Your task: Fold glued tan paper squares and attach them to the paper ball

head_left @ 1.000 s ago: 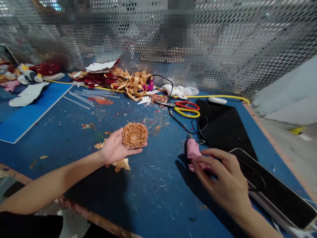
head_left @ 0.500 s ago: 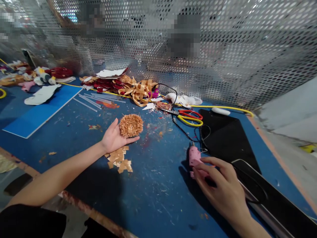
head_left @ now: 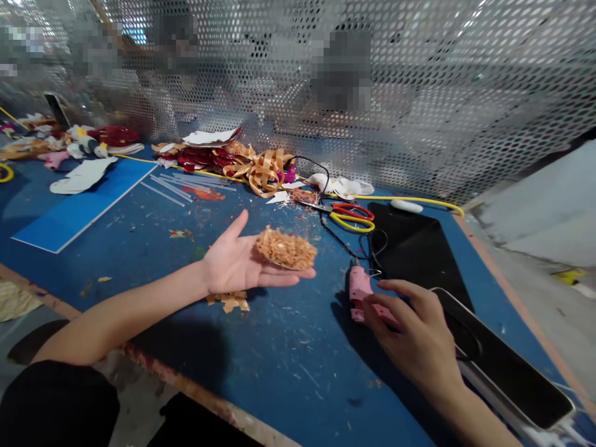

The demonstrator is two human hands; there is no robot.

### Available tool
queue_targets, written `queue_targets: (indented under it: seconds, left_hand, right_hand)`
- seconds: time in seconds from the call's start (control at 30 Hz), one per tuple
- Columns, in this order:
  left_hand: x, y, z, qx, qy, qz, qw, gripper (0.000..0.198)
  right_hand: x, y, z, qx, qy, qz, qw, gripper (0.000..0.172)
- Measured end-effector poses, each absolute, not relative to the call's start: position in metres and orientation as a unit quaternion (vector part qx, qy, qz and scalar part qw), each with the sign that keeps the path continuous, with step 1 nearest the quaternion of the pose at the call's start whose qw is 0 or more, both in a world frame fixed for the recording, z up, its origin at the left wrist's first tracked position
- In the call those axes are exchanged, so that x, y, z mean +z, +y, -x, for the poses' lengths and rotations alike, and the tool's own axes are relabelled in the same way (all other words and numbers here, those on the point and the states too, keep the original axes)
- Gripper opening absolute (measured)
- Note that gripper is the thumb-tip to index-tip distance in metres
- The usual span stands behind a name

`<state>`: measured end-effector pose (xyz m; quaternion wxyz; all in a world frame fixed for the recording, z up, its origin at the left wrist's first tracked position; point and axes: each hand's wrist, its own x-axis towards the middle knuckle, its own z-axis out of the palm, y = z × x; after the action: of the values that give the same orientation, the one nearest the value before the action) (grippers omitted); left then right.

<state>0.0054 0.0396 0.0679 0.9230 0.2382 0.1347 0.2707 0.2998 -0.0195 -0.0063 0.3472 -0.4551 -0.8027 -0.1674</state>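
Observation:
My left hand (head_left: 237, 261) is palm up with its thumb spread. A tan fringed piece (head_left: 286, 249) rests on its fingers, tilted, with a pale edge underneath. Tan ribbon scraps (head_left: 230, 301) lie on the table beneath that hand. My right hand (head_left: 416, 329) is at the handle of a pink glue gun (head_left: 359, 287), fingers apart, its fingertips touching or very near the handle. The gun's nozzle points away from me. Exact contact is partly hidden by the fingers.
Red-and-yellow scissors (head_left: 351, 216), clear glue sticks (head_left: 167, 189) and a tan ribbon heap (head_left: 265, 171) lie toward the perforated metal screen (head_left: 279, 74). A black cable runs to the gun. A phone-like black device (head_left: 507, 366) sits at right; a blue board (head_left: 84, 211) at left.
My left hand has moved right and nearer, and the fringed piece has tilted from facing up to nearly edge-on. My right hand and the glue gun have barely moved relative to each other.

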Motion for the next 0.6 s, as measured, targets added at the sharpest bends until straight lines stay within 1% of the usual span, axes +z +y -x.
queue_targets:
  seconds: [0.1,0.2,0.27,0.33,0.43,0.53,0.6]
  left_hand:
    - [0.095,0.038,-0.024,0.226,0.137,-0.259,0.929,0.097]
    - [0.113,0.044,-0.037,0.213,0.163,-0.304,0.914,0.089]
    - [0.112,0.05,-0.044,0.219,0.194,-0.344,0.893,0.085]
    - [0.1,0.056,-0.05,0.223,0.229,-0.382,0.867,0.086]
    - [0.063,0.059,-0.055,0.197,0.291,-0.42,0.837,0.095]
    - [0.03,0.054,-0.055,0.119,0.362,-0.458,0.803,0.1]
    - [0.023,0.051,-0.052,0.067,0.369,-0.486,0.79,0.103]
  right_hand:
    - [-0.002,-0.02,-0.301,-0.169,-0.796,0.46,0.355,0.004]
    - [0.0,-0.021,-0.301,-0.172,-0.797,0.458,0.355,0.005]
    - [0.001,-0.021,-0.302,-0.175,-0.793,0.463,0.355,0.005]
    - [0.001,-0.021,-0.304,-0.181,-0.789,0.469,0.354,0.004]
    - [0.002,-0.02,-0.308,-0.183,-0.791,0.466,0.353,0.002]
    - [0.001,-0.02,-0.311,-0.175,-0.788,0.466,0.361,0.002]
    - [0.0,-0.02,-0.312,-0.168,-0.786,0.468,0.367,0.003]
